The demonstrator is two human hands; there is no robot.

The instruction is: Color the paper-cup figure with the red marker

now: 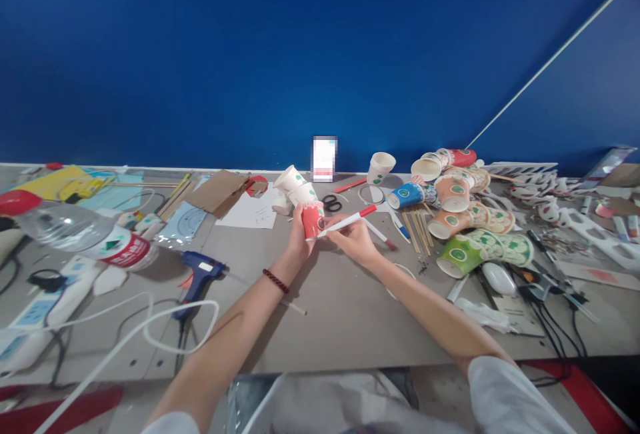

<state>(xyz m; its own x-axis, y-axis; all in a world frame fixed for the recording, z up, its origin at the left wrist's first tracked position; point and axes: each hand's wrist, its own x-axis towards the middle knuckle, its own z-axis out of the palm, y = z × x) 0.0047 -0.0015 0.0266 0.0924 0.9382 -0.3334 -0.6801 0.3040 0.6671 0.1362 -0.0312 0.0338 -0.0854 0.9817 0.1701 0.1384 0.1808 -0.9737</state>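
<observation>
My left hand [298, 241] is wrapped round a red patterned paper cup [313, 214], which is tilted above the middle of the table. In my right hand [356, 243] is a white marker pen [345, 221] with a red end pointing up and away to the right. The pen's lower end is at the cup's side near its rim; whether it touches cannot be made out. Just behind the red cup are white paper cups [295, 185], one partly inside another or overlapping it. Black-handled scissors [331, 203] lie close behind my hands.
A glue gun [203, 274], plastic bottle [95, 231] and power strip [55, 311] are on the left. White paper [245, 214] and cardboard [220, 193] lie behind. Rightward are stacked paper cups [455, 191], wooden sticks [417, 231] and cables. A lit phone [325, 158] leans against the blue wall.
</observation>
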